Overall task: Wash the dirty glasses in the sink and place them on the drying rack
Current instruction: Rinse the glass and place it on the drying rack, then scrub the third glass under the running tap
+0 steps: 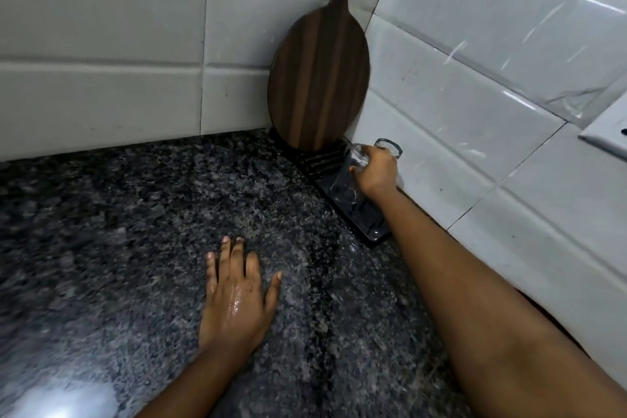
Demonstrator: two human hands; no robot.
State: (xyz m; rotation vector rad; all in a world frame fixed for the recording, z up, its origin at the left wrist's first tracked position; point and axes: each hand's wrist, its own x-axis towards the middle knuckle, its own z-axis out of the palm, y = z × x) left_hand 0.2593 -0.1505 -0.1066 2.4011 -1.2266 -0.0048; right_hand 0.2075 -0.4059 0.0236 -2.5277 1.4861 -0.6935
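Note:
A black ribbed drying rack (322,159) lies on the granite counter in the tiled corner. My right hand (376,170) grips a clear glass (346,180) from above, and the glass stands on the rack. Behind my fingers a second clear glass (390,146) shows its rim against the right wall. My wet left hand (237,295) rests flat on the counter with fingers spread and nothing in it. The sink is out of view.
A dark wooden paddle-shaped cutting board (319,78) leans upright in the corner on the rack's far end. White tiled walls (135,44) close off the back and right. Speckled dark granite counter (118,231) stretches to the left and front.

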